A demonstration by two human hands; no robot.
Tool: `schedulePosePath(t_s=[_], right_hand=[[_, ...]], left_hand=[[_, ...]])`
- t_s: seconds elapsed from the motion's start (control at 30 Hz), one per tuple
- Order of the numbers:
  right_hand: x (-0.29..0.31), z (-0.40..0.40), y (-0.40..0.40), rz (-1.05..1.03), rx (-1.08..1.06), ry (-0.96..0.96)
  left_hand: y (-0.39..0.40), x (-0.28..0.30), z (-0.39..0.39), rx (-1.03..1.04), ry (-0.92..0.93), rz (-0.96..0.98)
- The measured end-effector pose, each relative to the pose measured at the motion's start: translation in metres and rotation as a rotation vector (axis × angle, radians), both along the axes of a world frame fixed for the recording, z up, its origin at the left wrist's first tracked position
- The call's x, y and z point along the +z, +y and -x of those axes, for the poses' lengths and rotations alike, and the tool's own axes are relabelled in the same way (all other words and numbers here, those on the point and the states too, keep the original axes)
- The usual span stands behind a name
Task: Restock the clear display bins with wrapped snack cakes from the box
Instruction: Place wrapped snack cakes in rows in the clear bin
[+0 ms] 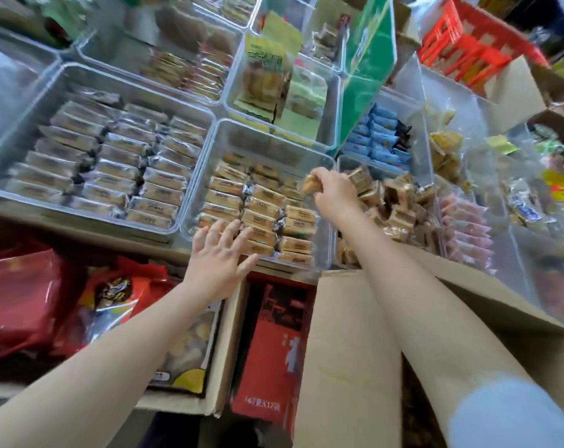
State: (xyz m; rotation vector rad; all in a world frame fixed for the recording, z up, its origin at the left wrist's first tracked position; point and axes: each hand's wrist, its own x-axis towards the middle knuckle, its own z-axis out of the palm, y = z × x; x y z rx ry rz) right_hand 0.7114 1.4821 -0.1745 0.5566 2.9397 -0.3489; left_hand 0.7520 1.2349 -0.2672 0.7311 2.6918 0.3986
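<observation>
Clear plastic display bin [326, 253] partly filled; right hand [330, 192] pinches one tan wrapped snack cake [309, 184], left hand [221, 250] spread flat, holding nothing.

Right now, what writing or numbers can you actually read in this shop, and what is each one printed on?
"X12", with blurred characters before and after it: on the red carton, near its bottom edge.
Wrapped snack cakes in the clear bin: dark print on each label, too small to read.
Yellow-green packets: large print, too blurred to read.
Red snack bag: a logo, unreadable.
</observation>
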Motion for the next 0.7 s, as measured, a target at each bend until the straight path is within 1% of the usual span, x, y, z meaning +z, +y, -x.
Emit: schedulePosePath(t_s=[0.1,0.17,0.2,0.27,0.3,0.33,0.4,0.57,0.63,0.7], right_hand=[[-0.032,0.017,0.004,-0.142,0.029,-0.024],[-0.046,0.025,0.004,-0.164,0.05,-0.11],[-0.051,0.027,0.002,-0.145,0.059,-0.189],[-0.058,0.029,-0.002,-0.041,0.047,-0.365],[-0.059,0.03,-0.004,0.022,0.023,-0.423],[-0.06,0.03,-0.004,0.074,-0.006,-0.437],[-0.063,0.028,-0.004,0.108,-0.041,-0.406],[-0.093,0.005,-0.023,-0.094,0.0,-0.27],[-0.105,-0.002,-0.03,-0.091,-0.015,-0.249],[-0.109,0.0,-0.032,-0.041,-0.058,-0.226]], left_hand=[[-0.003,-0.006,0.001,-0.023,0.018,-0.014],[-0.003,-0.008,0.001,-0.033,0.018,-0.036],[-0.004,-0.009,0.0,-0.034,0.016,-0.047],[-0.004,-0.009,0.0,-0.028,0.021,-0.061],[-0.004,-0.008,0.0,-0.028,0.021,-0.06],[-0.003,-0.007,0.001,-0.032,0.018,-0.055],[-0.003,-0.007,0.001,-0.039,0.015,-0.053],[-0.004,-0.009,0.0,-0.043,0.031,-0.05],[-0.003,-0.008,0.0,-0.05,0.029,-0.037],[-0.003,-0.007,0.0,-0.055,0.015,-0.02]])
